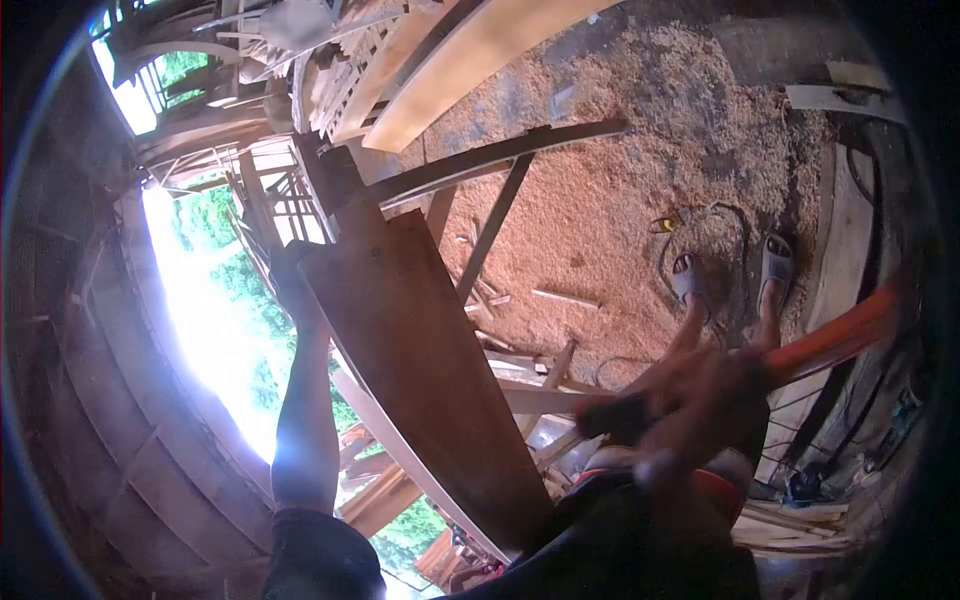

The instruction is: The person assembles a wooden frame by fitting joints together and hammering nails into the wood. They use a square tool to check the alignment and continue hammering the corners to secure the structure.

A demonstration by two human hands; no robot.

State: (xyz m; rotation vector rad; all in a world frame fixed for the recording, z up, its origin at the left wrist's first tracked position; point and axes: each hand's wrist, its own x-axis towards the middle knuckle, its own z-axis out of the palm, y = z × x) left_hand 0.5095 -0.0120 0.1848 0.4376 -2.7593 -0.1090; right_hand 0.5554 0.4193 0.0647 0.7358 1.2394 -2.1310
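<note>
A wide brown wooden board (410, 360) slopes from the upper left down to my body at the bottom. My left hand (292, 275) is at the board's left edge near its far end; dark shade hides how the fingers lie. My right hand (695, 405), smeared by motion, is closed around a long orange tool (840, 338) to the right of the board. The orange part points out to the upper right, and a dark end sticks out left of the hand. The tool's kind is not clear. My right hand is apart from the board.
Wood shavings (590, 250) cover the floor, with my sandalled feet (690, 278) on them. A wooden frame beam (500, 155) stands beyond the board. Pale planks (470, 60) lean at the top. More lumber (840, 230) lies at the right, and a bright opening is at the left.
</note>
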